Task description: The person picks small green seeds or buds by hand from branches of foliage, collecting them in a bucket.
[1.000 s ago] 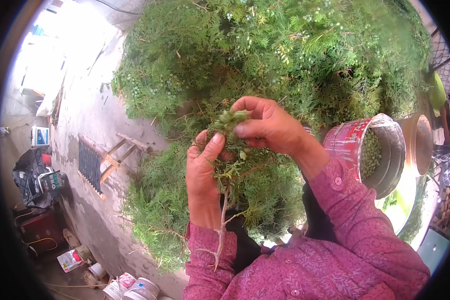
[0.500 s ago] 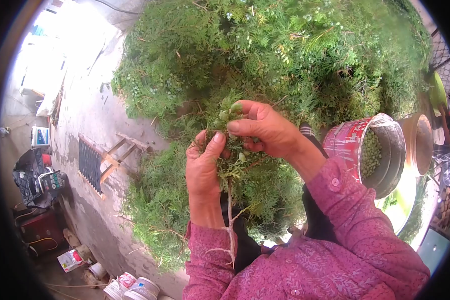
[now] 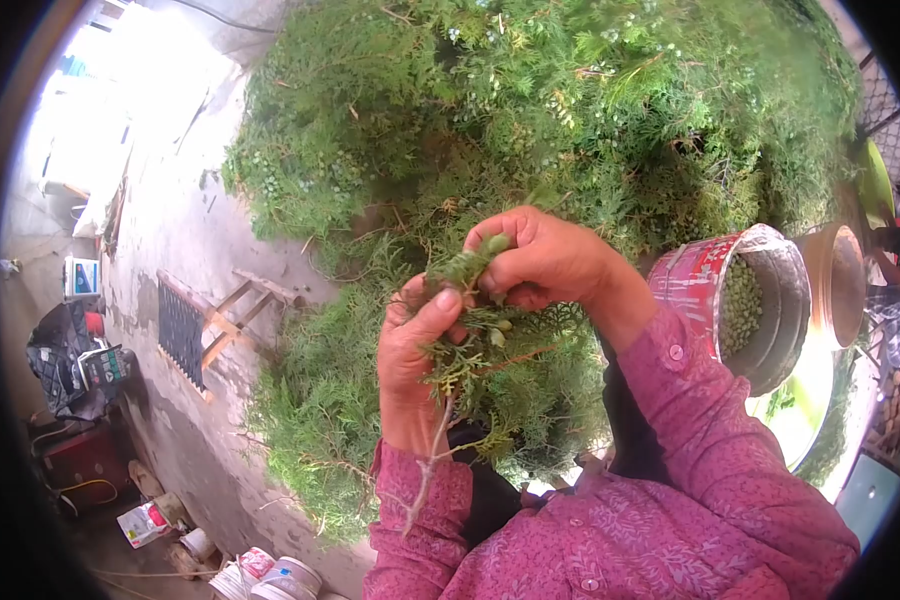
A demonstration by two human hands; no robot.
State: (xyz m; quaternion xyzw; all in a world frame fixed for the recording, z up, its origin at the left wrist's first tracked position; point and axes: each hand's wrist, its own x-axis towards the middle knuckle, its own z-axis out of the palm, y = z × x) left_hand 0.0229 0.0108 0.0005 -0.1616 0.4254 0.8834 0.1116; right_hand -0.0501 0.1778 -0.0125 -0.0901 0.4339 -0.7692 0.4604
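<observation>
My left hand [image 3: 417, 340] is closed around a leafy evergreen sprig [image 3: 457, 372], whose bare woody stem hangs down over my left sleeve. At the sprig's top, my right hand [image 3: 550, 260] pinches a green cone [image 3: 495, 243] between thumb and fingers. Another green cone [image 3: 500, 332] shows on the sprig just below my hands. Parts of the foliage between the two hands are hidden or blurred. To the right stands a red bucket [image 3: 685, 290], tilted in view, with many small green cones [image 3: 740, 305] inside.
A large heap of cut evergreen branches [image 3: 570, 120] spreads in front and beneath my hands. Beside the bucket is a brown container [image 3: 835, 285]. A small wooden stool [image 3: 220, 325] lies on the concrete floor at left. White buckets [image 3: 285, 578] stand at lower left.
My right hand has shifted slightly right and down, its fingers now curled tighter at the sprig's top. The sprig's stem has swung to the left at its lower end.
</observation>
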